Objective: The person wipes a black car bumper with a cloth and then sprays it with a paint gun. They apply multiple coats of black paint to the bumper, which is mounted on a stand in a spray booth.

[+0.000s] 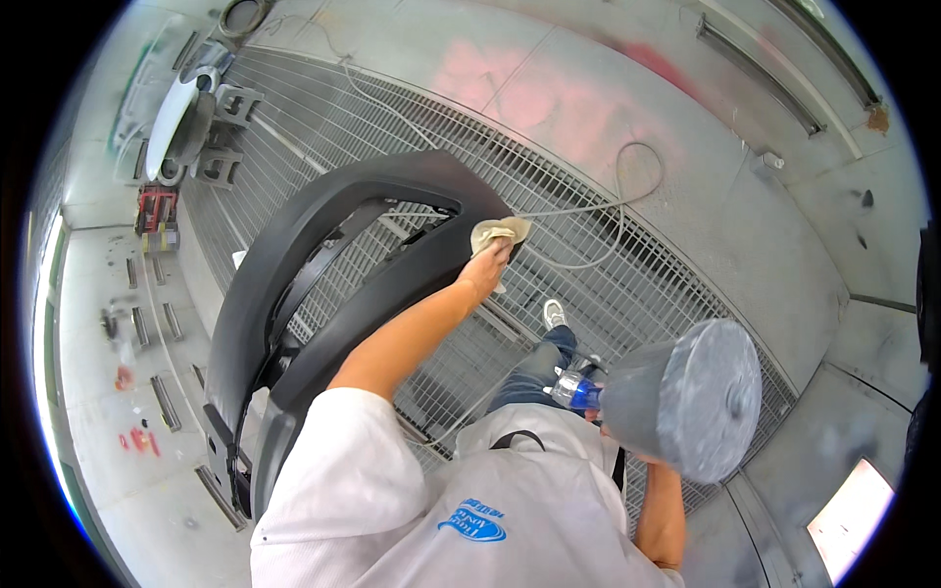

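A large black car bumper curves from the centre to the lower left, raised above the floor grating. My left hand is closed on a pale yellow cloth and presses it against the bumper's right end. At the right, my right hand holds up a spray gun with a blue ring and a big grey paint cup. The cup hides most of that hand's fingers and the gun's handle. The gun's nozzle end points left, apart from the bumper.
Metal floor grating runs beneath me, with a thin hose looping over it beyond the bumper. Paint-stained walls enclose the space. At the far left, a white curved panel rests near grey stands and a red object.
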Action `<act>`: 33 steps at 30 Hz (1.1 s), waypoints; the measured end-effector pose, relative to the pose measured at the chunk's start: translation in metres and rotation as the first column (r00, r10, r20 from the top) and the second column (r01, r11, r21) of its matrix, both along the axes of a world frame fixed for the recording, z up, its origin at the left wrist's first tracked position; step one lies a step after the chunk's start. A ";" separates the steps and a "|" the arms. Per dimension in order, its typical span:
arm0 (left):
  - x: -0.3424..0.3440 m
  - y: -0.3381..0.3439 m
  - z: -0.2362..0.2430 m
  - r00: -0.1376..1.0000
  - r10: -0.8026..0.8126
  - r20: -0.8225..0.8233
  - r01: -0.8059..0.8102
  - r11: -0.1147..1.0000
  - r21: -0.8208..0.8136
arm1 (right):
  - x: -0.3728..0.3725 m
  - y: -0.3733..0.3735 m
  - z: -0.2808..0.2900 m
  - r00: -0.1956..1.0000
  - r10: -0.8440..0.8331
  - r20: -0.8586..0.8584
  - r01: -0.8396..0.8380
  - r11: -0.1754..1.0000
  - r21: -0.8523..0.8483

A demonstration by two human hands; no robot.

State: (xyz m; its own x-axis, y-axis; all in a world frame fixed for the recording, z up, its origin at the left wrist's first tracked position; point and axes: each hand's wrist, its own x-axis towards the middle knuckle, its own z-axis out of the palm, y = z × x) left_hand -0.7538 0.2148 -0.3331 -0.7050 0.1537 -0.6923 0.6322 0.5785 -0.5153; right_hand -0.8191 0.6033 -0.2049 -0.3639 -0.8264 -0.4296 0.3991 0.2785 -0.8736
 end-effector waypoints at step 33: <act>-0.026 -0.007 0.102 0.155 0.908 -0.390 -0.673 0.386 0.631 | -0.213 -0.211 -0.009 0.884 0.371 0.284 -0.333 0.926 -0.176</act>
State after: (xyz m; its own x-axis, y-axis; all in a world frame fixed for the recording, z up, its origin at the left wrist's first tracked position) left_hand -0.7801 0.2082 -0.2309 -0.7138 -0.6943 -0.0923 -0.6639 0.7126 -0.2268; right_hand -1.0317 0.3920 -0.2142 0.0946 -0.9269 -0.3631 0.5472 0.3531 -0.7589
